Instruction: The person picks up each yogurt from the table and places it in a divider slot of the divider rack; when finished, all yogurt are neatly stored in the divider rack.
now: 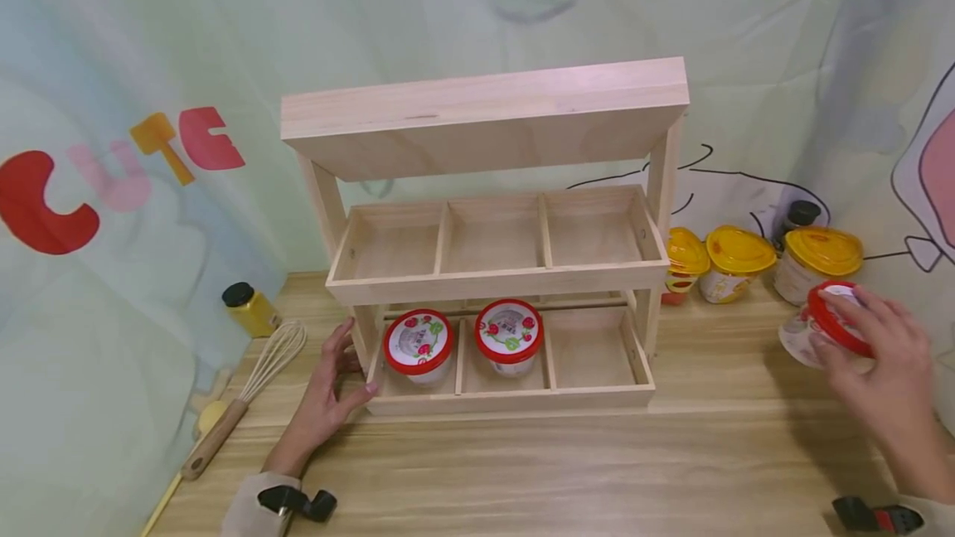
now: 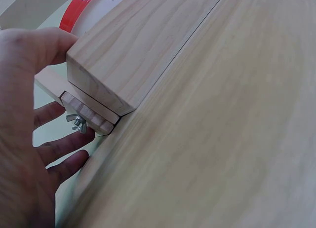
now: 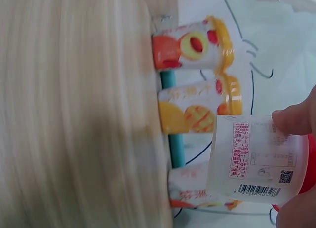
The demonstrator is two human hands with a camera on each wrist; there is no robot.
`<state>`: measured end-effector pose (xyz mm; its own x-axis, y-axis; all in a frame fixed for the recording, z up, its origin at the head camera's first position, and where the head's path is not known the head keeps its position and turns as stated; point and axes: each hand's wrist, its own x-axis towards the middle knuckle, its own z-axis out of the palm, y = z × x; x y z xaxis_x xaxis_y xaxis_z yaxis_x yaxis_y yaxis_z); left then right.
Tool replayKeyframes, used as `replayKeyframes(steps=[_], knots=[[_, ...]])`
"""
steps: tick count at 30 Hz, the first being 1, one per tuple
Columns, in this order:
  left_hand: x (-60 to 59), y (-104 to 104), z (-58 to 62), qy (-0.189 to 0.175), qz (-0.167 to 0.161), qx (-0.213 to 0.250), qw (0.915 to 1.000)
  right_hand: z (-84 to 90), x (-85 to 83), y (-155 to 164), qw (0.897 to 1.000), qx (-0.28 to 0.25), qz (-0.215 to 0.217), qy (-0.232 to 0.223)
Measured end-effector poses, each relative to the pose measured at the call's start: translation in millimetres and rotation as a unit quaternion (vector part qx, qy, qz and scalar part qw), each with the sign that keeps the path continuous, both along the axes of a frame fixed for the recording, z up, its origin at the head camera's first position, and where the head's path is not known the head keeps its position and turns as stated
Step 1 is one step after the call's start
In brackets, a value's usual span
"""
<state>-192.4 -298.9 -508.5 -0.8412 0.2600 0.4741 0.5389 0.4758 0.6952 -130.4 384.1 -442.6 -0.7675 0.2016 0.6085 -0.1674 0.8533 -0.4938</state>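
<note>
A two-tier wooden rack [image 1: 496, 284] stands on the table, each tier split into three compartments. Its lower tier holds a red-lidded cup [image 1: 418, 341] on the left and another red-lidded cup [image 1: 510, 333] in the middle; the right compartment has nothing in it. My left hand [image 1: 326, 392] grips the rack's lower left end, thumb at the front corner and fingers behind, near a wing nut [image 2: 78, 122]. Off to the right, my right hand [image 1: 880, 355] holds a third red-lidded cup [image 3: 252, 159] by its lid and side, slightly tilted. Printed text and a barcode show on its white side.
Yellow-lidded cups [image 1: 739, 253] line the back right, beside a dark-capped bottle [image 1: 802, 212]. At the left lie a whisk [image 1: 249, 396] and a yellow jar [image 1: 258, 315] with a black lid. A printed curtain [image 1: 477, 15] hangs behind the rack.
</note>
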Motion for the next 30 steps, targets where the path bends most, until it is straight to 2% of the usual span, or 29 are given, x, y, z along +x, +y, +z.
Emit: replayKeyframes(steps=[13,25,30], knots=[[0.6,0,0.1,-0.006,0.003,-0.005,1.0000,15.7,17.7,-37,0.998,-0.027,0.056,-0.005],[-1.1,-1,-1.3,-0.005,0.000,0.003,1.0000,24.4,26.4,-65,0.991,-0.045,0.121,0.045],[-1.4,-1,-1.6,-0.004,-0.002,0.005,1.0000,26.8,29.3,-78,0.989,-0.038,0.137,0.033]])
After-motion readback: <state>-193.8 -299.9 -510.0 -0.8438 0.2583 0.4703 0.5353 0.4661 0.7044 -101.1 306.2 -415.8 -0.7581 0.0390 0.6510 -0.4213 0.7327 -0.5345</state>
